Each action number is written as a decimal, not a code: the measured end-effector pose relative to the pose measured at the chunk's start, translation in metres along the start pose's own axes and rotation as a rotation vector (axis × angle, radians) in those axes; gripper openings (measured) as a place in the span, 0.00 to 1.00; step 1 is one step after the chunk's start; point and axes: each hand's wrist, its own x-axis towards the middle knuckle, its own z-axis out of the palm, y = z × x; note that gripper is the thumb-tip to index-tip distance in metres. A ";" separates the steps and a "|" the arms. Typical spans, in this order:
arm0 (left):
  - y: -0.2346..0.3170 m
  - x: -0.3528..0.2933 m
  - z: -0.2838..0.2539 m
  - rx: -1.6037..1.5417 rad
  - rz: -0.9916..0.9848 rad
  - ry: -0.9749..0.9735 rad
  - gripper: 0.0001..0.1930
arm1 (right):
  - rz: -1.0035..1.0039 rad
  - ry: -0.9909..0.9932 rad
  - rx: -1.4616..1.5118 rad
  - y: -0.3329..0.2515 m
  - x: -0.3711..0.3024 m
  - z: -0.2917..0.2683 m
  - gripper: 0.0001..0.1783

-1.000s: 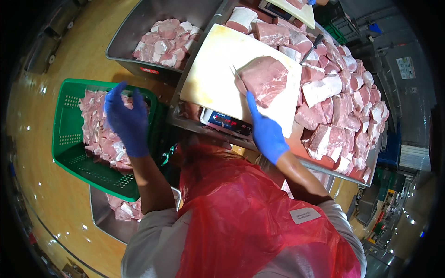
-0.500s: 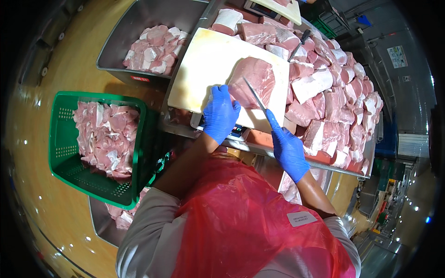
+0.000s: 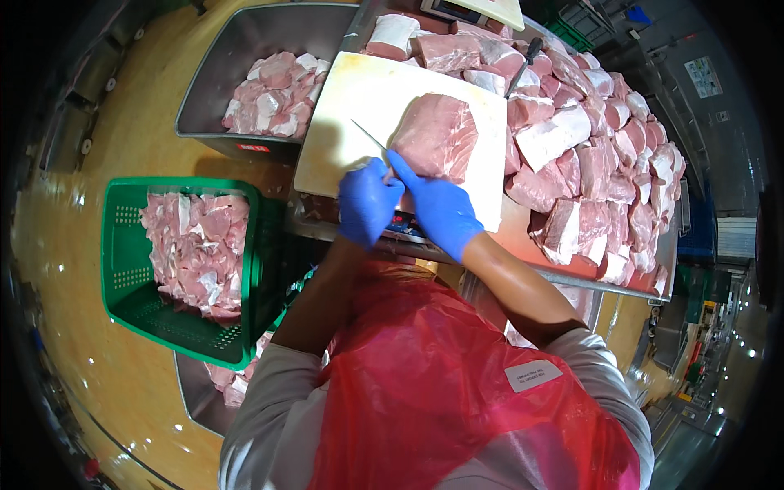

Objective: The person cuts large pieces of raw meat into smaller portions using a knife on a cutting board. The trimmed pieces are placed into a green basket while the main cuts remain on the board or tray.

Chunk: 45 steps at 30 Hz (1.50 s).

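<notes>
A large boneless piece of pork lies on the white cutting board, toward its right side. My right hand, in a blue glove, grips a knife, index finger stretched along it. The thin blade points up and left over the board, just left of the pork. Close beside it at the board's near edge is my left hand, also gloved in blue, with its fingers curled closed. Whatever it may pinch is hidden. Under the board's near edge, a scale partly shows.
Many pork pieces fill the metal table to the right, a dark-handled knife lying among them. At left stand a grey metal tub and a green perforated basket, both holding cut meat. Another metal bin shows below the basket.
My right hand has swung left with the knife, from the pork's right side to beside my left hand. My left hand has drawn slightly nearer me, its fingers now curled.
</notes>
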 end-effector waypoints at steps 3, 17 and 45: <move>-0.024 0.002 -0.033 0.143 -0.013 0.054 0.07 | -0.028 -0.010 0.029 0.031 -0.057 0.002 0.50; -0.028 0.013 -0.079 -0.191 0.188 -0.065 0.21 | 0.203 0.327 0.960 0.087 -0.055 -0.021 0.42; -0.016 0.001 -0.001 -0.146 0.121 0.285 0.03 | 0.097 -0.307 -0.238 0.041 -0.117 0.004 0.47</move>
